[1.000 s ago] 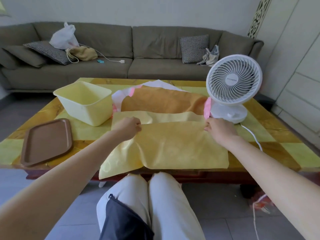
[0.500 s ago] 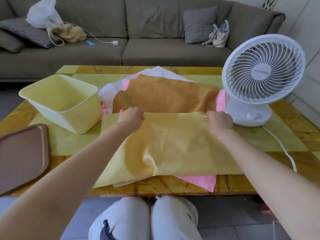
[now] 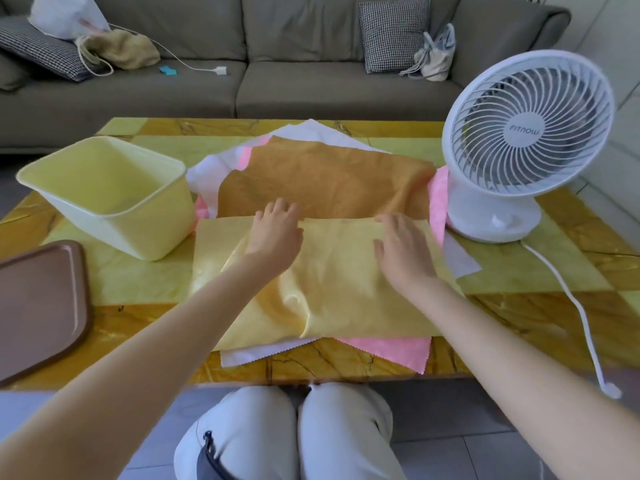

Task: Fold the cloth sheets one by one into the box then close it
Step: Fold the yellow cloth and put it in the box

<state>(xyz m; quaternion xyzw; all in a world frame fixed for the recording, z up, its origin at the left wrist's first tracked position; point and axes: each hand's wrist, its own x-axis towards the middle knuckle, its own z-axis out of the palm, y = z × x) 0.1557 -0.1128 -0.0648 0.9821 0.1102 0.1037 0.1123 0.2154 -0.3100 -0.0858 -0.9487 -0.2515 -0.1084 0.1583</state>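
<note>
A pale yellow cloth (image 3: 332,289) lies folded in half on the table (image 3: 346,362), on top of an orange cloth (image 3: 332,178), a pink cloth (image 3: 391,348) and a white cloth (image 3: 256,355). My left hand (image 3: 275,230) rests flat on the yellow cloth near its far edge, fingers spread. My right hand (image 3: 401,247) lies flat on the same cloth to the right, palm down. Left of the cloths stands the open yellow box (image 3: 104,199). Its brown lid (image 3: 38,306) lies at the table's left front.
A white table fan (image 3: 523,143) stands at the right, touching the pink cloth, with its cord (image 3: 581,317) trailing off the front edge. A grey sofa (image 3: 277,64) with cushions and bags lies beyond the table. My knees (image 3: 294,427) are under the front edge.
Both hands let go of the yellow cloth's far corners and moved inward, and now lie flat on it. The camera came closer to the table.
</note>
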